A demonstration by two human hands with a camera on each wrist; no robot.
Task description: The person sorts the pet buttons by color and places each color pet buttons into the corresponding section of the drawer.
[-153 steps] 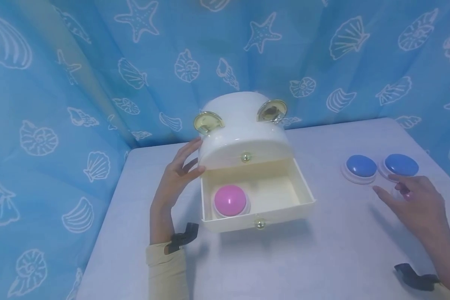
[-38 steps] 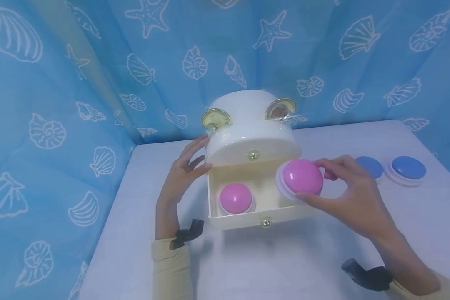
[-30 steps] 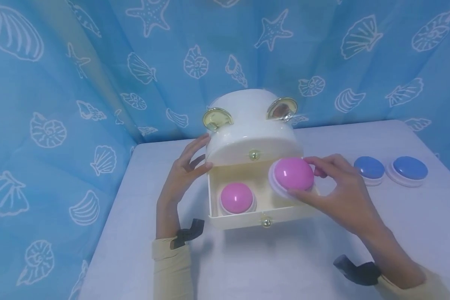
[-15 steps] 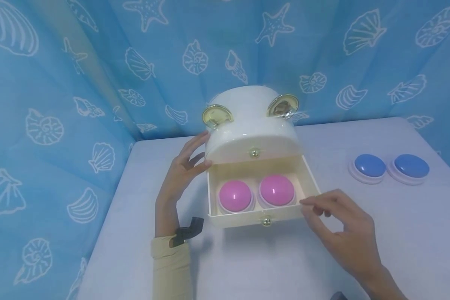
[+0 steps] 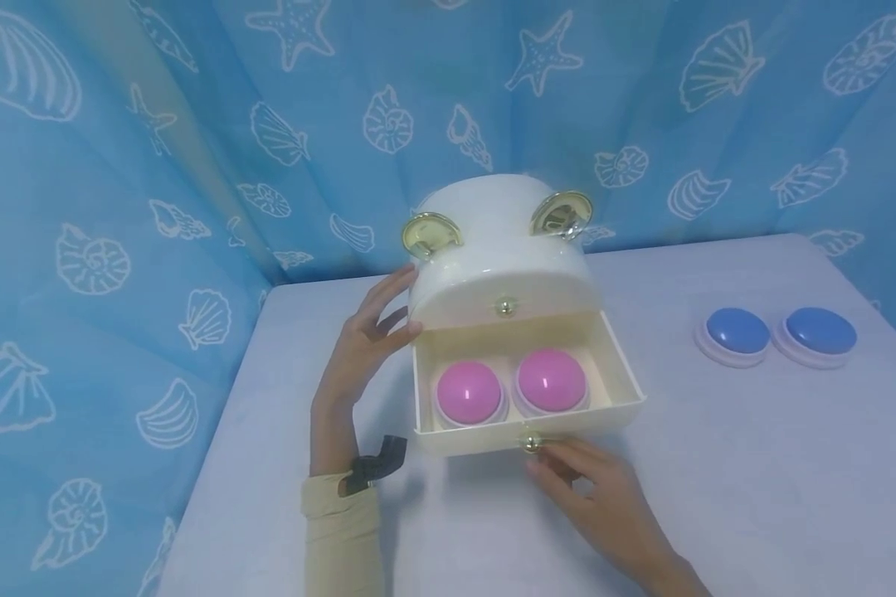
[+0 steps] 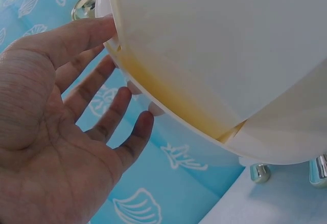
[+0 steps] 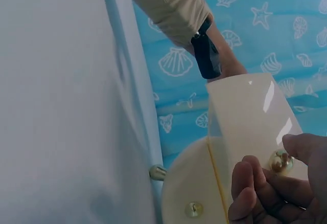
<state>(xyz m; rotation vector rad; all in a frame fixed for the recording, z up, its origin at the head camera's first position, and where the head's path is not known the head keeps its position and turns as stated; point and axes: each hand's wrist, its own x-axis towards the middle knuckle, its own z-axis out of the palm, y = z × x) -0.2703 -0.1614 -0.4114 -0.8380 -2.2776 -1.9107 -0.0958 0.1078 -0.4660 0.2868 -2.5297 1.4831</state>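
A white storage case (image 5: 504, 286) with two gold ear-shaped pieces has its lower drawer (image 5: 620, 373) pulled out. Two pink push-button lights, a left one (image 5: 469, 392) and a right one (image 5: 551, 380), sit side by side in it, domes up. My left hand (image 5: 362, 340) rests on the case's left side, thumb at the front edge and fingers spread along the curved wall (image 6: 179, 119). At the drawer front, my right hand (image 5: 597, 497) pinches the round gold knob (image 7: 281, 161) between thumb and forefinger, its other fingers curled below.
Two push-button lights with blue domes, a nearer one (image 5: 737, 332) and a farther-right one (image 5: 819, 333), lie on the white tabletop (image 5: 754, 481) to the right. Another gold knob (image 5: 506, 307) marks the upper part. A blue shell-print curtain (image 5: 328, 99) hangs behind and left.
My right hand brought the second pink light into the drawer, let go beside the first, then moved left and down to the drawer knob. My left hand stayed on the case.
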